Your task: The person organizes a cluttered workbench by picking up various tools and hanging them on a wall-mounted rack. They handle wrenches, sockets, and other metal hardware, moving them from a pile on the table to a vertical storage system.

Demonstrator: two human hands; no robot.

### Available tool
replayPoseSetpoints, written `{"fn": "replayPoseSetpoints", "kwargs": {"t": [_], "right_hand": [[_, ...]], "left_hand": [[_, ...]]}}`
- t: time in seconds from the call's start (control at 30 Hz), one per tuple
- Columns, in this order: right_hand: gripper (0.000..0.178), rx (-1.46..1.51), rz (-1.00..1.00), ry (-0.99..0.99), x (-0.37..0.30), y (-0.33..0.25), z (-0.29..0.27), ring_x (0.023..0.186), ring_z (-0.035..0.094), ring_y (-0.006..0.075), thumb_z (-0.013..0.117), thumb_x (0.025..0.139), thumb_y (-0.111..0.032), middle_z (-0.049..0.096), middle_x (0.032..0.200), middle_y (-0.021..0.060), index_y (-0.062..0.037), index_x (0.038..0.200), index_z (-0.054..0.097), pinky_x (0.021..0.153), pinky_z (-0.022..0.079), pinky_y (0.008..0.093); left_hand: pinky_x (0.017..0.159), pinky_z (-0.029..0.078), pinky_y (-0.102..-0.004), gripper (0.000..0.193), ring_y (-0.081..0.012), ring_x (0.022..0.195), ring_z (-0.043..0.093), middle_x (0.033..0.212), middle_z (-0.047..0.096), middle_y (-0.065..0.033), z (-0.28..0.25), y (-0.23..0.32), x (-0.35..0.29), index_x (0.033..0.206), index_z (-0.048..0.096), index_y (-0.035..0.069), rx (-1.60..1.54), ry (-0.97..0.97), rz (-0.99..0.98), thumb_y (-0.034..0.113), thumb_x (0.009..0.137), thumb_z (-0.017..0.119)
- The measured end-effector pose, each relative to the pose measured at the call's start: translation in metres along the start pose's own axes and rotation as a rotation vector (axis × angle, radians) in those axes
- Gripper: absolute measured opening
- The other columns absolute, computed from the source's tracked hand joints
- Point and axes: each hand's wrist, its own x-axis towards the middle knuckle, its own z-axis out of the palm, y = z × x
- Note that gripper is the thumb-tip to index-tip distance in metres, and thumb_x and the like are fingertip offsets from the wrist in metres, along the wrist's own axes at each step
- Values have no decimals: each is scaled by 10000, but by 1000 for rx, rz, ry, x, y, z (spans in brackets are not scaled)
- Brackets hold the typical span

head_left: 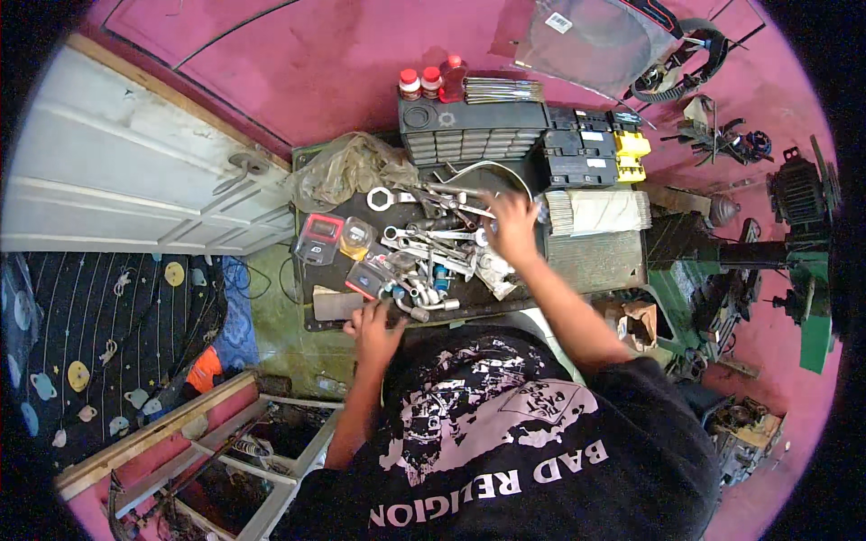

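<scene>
Across the dark work table [577, 270] lies a jumbled pile of metal wrenches and sockets. My right hand [512, 230] reaches over the pile's right side, its thumb and fingers closed about the end of a silver wrench [462, 206]. Left of it rests a wrench with a large ring end [379, 198]. At the table's front edge is my left hand [375, 332], fingers apart and holding nothing visible. It is nearest to a flat grey plate [336, 306] and some bent socket wrenches [413, 312]. Blue-collared fittings [440, 278] lie among the tools.
Behind the pile stand a small-drawer cabinet [474, 135], red-capped bottles [409, 84] and black and yellow cases [586, 153]. Crumpled plastic [352, 171] and a red-and-grey packaged item [320, 238] lie left. A white door [135, 153] stands left; a green machine [758, 255] is right.
</scene>
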Motion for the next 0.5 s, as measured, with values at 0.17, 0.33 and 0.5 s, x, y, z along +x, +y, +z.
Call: {"fn": "replayPoseSetpoints", "kwargs": {"t": [0.17, 0.33, 0.5], "right_hand": [[690, -18, 68, -529, -89, -43, 25, 1244, 494, 315, 784, 781, -410, 570, 1288, 129, -168, 1381, 542, 1027, 328, 631], [741, -108, 12, -554, -82, -43, 31, 1279, 466, 311, 832, 719, -405, 526, 1322, 135, -166, 1358, 543, 1038, 341, 617], [654, -180, 49, -475, -76, -33, 42, 1280, 466, 283, 829, 700, -373, 556, 1280, 88, -166, 1274, 594, 1058, 330, 584]], "left_hand": [[961, 316, -516, 519, -278, 1149, 487, 1168, 583, -50, 13, 19, 7, 1211, 704, 226, -3, -92, 286, 404, 738, 821], [923, 333, -526, 435, -258, 1105, 506, 1093, 589, -36, 25, 18, 32, 1125, 724, 223, 45, -86, 537, 365, 724, 819], [915, 340, -529, 385, -259, 1074, 517, 1065, 591, -32, 34, 14, 44, 1162, 711, 230, 74, 16, 579, 323, 792, 762]]}}
